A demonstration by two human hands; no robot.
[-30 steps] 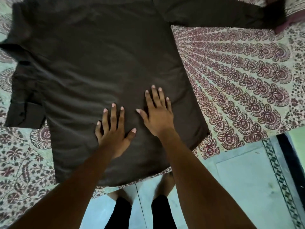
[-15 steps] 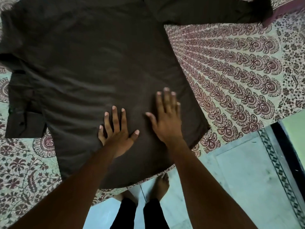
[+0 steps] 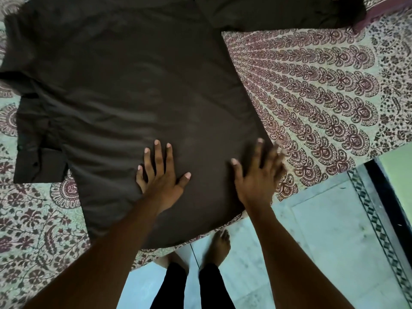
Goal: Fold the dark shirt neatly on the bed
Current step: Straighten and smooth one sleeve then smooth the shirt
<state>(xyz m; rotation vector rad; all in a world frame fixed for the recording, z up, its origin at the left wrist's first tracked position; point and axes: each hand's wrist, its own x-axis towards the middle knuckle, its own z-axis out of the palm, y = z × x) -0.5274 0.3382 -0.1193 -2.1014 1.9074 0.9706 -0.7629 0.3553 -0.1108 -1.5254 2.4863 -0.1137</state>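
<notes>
Pressing flat: left hand [image 3: 161, 175], fingers spread, holding nothing; right hand [image 3: 259, 175], fingers splayed and blurred, at hem corner. Dark shirt [image 3: 133, 85] lies spread on patterned bedspread [image 3: 323, 85]. Risk: overhanging hem slipping toward floor [image 3: 323, 241], dragging in creases.

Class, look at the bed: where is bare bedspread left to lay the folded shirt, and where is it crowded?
The biggest free patch of bedspread lies right of the shirt body, below the outstretched sleeve. A narrower strip runs lower left, under the folded sleeve. The near edge is crowded: left hand and right hand lie flat there.
</notes>
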